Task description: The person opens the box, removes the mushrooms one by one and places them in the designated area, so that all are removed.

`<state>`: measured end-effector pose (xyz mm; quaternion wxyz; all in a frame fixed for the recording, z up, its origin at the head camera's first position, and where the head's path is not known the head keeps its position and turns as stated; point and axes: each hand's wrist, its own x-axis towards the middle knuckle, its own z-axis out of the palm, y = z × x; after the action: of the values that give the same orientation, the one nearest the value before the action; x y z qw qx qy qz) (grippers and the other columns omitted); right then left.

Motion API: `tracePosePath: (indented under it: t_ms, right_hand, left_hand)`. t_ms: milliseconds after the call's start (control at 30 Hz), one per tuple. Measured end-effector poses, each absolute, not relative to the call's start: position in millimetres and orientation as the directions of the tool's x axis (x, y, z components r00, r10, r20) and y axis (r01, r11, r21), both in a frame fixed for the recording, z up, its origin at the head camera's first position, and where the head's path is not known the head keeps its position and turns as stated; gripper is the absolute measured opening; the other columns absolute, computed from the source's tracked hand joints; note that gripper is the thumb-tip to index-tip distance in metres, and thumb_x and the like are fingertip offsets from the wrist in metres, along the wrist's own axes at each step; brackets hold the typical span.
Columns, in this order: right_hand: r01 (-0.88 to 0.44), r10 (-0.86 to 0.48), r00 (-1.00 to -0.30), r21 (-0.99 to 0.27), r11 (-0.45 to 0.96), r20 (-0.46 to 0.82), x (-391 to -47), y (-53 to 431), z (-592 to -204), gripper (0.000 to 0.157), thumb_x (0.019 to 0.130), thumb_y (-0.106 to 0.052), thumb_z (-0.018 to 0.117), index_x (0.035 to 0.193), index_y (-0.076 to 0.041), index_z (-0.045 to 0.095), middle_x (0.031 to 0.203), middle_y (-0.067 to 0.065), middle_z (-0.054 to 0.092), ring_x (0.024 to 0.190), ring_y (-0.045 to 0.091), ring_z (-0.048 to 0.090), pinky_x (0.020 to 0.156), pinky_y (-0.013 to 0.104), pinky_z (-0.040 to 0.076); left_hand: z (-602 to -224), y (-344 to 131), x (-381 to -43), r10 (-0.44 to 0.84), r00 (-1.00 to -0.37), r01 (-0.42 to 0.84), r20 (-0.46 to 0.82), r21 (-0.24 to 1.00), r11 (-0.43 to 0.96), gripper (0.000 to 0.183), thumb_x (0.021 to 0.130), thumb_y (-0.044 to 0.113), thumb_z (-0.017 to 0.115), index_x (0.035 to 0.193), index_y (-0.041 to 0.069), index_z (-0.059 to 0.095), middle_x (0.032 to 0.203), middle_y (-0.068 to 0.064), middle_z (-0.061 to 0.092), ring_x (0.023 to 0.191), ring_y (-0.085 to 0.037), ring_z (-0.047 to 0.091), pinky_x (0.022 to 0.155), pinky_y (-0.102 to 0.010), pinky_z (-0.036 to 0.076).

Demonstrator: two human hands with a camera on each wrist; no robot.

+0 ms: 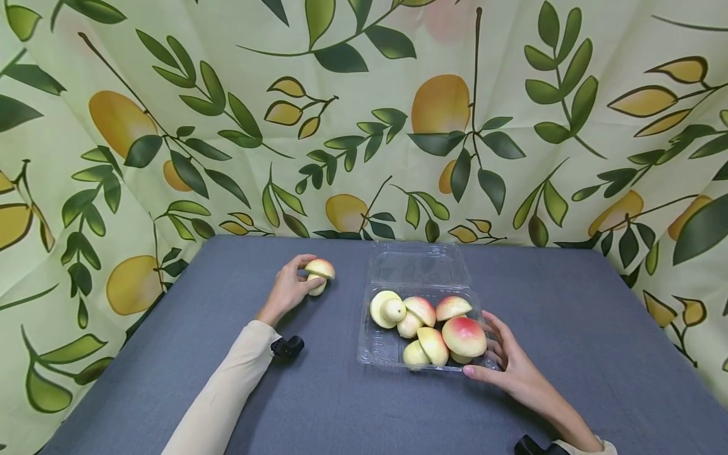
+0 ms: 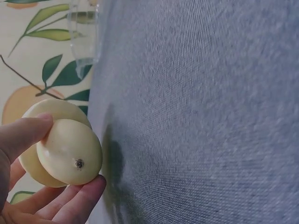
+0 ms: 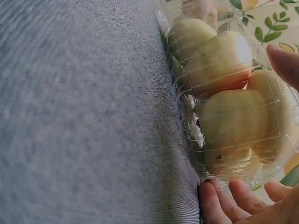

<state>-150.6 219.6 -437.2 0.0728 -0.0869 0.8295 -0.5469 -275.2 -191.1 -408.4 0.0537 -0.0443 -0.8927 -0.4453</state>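
The left hand (image 1: 287, 289) pinches a mushroom-shaped piece (image 1: 321, 268) in its fingers (image 2: 79, 205) toward the clear container's (image 1: 380, 346) ten o'clock, while the right hand (image 1: 514, 363) grips that container, holding five similar pieces (image 1: 422, 309), at four o'clock.

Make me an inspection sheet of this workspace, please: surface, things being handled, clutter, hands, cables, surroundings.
Surface: table with a grey-blue, cloth-like top.
Things: clear box, its lid open on the far side; five mushroom-shaped pieces inside, some with pinkish caps; a sixth piece outside, to the left.
Clutter: nothing seen.
Left hand: pinches the sixth piece between thumb and fingers; whether that piece touches the table is unclear.
Right hand: holds the box at its near right corner.
Wrists: a black device at the left and another at the right.
Cables: nothing seen.
Surroundings: hanging cloth printed with leaves and fruit.
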Motion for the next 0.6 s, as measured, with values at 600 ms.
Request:
tracePosePath:
  t_ms: [600]
  right_hand:
    - [-0.054, -0.216, -0.976, -0.919, 0.39, -0.035, -151.2, 219.7, -437.3, 0.103, 0.085, -0.02, 0.078, 0.158, -0.008, 0.005, 0.156, 0.027, 0.025, 0.138, 0.049, 0.039, 0.091, 0.009, 0.041]
  left_hand:
    - [-412.5, -190.5, -282.0, 0.038, -0.993, 0.109, 0.112, 0.739, 0.665, 0.056, 0.09, 0.012, 0.072, 0.14, 0.002, 0.048, 0.134, -0.026, 0.054, 0.105, -0.038, 0.067, 0.08, -0.039, 0.058]
